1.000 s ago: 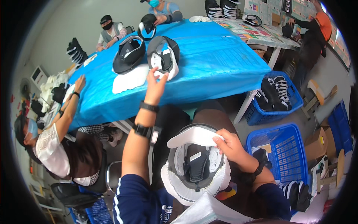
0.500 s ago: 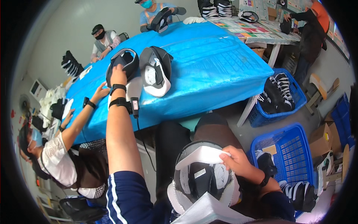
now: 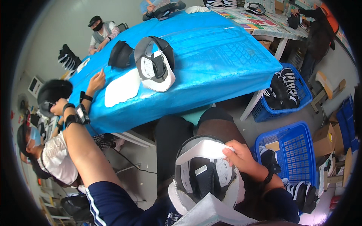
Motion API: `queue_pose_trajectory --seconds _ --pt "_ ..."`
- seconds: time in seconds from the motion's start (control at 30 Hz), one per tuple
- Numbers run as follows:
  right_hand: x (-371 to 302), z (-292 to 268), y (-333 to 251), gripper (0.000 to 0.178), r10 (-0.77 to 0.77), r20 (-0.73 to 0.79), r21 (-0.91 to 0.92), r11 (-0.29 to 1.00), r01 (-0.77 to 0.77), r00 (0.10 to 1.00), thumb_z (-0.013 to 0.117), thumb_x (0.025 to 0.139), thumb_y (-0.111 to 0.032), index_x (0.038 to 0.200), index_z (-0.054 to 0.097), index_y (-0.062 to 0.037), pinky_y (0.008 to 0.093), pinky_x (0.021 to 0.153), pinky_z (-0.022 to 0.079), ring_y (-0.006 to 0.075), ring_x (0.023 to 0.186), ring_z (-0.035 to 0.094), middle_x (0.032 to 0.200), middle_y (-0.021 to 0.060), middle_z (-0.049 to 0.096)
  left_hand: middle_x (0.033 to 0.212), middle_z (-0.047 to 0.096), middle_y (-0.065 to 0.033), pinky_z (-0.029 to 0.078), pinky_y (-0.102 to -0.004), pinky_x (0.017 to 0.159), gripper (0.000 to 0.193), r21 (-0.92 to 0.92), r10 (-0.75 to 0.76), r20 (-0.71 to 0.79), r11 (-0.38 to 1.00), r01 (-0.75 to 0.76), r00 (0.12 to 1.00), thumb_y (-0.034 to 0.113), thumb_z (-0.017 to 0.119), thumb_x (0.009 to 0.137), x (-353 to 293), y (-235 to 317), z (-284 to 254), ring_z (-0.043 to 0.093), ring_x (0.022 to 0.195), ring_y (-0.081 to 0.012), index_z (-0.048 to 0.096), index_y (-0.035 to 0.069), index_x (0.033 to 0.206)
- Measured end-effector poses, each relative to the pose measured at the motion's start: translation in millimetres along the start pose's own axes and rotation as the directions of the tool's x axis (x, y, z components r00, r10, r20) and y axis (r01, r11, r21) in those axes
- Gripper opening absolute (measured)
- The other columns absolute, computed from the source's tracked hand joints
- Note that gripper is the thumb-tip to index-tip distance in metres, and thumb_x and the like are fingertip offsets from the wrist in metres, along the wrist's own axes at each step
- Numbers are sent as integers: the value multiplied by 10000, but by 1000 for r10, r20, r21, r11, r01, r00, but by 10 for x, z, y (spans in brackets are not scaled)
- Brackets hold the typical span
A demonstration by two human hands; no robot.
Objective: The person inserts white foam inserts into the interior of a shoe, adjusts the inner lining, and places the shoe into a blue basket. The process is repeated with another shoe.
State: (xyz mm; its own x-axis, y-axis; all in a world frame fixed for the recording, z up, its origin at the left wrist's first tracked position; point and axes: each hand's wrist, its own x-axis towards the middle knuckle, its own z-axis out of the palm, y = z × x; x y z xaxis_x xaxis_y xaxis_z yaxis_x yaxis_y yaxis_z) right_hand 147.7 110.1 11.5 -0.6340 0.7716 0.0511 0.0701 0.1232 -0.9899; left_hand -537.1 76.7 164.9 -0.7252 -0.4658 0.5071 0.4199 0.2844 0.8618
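Note:
My left arm reaches far left, where my left hand (image 3: pixel 59 107) grips a black padded liner (image 3: pixel 55 92), shaped like a helmet lining, held up off the table. On my lap sits a liner (image 3: pixel 201 177) with a grey rim, white side pads and a black inside. My right hand (image 3: pixel 238 154) pinches the end of a curved white strip (image 3: pixel 205 150) at its rim. Across the table lie a similar black and white liner (image 3: pixel 155 69), a black padded piece (image 3: pixel 120 54) and a flat white pad (image 3: pixel 122 88).
Blue sheeting covers the table (image 3: pixel 211 60). A co-worker's hand (image 3: pixel 97 80) is near the white pad; other people sit or stand beyond. To my right are a blue basket (image 3: pixel 305 150) and a fuller one (image 3: pixel 264 113). A cable (image 3: pixel 132 162) trails below my left arm.
My left hand has swung from the table's middle to the far left with a black liner. The co-worker's hand is now near the white pad. My right hand stays on the strip.

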Motion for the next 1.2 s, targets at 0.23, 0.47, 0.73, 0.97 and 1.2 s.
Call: queue_pose_trajectory --seconds 0.23,0.47,0.73,0.97,1.2 --pt "-116 107 -115 224 -30 37 -31 999 32 999 534 944 -216 964 565 5 223 483 448 79 526 563 695 50 606 962 643 -243 503 -386 796 291 169 -160 89 975 143 983 25 611 718 217 -1009 -566 640 903 -340 570 -97 979" --pt "-190 235 -201 219 -59 75 -114 991 67 995 540 939 -208 962 566 8 236 496 460 93 522 564 694 60 611 760 615 -138 493 -337 600 245 -117 -212 287 960 254 934 7 539 760 418 -1474 -525 612 644 -209 498 -6 1000" --pt "-187 270 -185 217 -59 36 -122 991 63 998 550 934 -207 963 572 7 232 489 439 87 518 560 697 58 614 958 553 -244 586 -352 609 176 -567 201 103 816 -109 974 9 450 908 49 -576 -615 676 804 -280 404 -77 1055" --pt "-154 281 -153 224 -47 30 -130 990 51 998 546 939 -224 946 570 -2 211 491 425 71 507 551 679 51 609 1013 549 -237 485 -390 643 159 -357 504 -156 773 -524 849 34 505 846 155 361 -873 582 742 -333 504 -52 980" --pt "-84 338 -137 220 -26 17 -111 993 27 1000 539 942 -225 926 561 -7 213 474 420 69 490 541 675 49 604 926 549 -200 425 -467 800 252 74 796 -390 528 -846 463 110 533 839 642 1005 -1127 527 869 -376 634 150 1066"
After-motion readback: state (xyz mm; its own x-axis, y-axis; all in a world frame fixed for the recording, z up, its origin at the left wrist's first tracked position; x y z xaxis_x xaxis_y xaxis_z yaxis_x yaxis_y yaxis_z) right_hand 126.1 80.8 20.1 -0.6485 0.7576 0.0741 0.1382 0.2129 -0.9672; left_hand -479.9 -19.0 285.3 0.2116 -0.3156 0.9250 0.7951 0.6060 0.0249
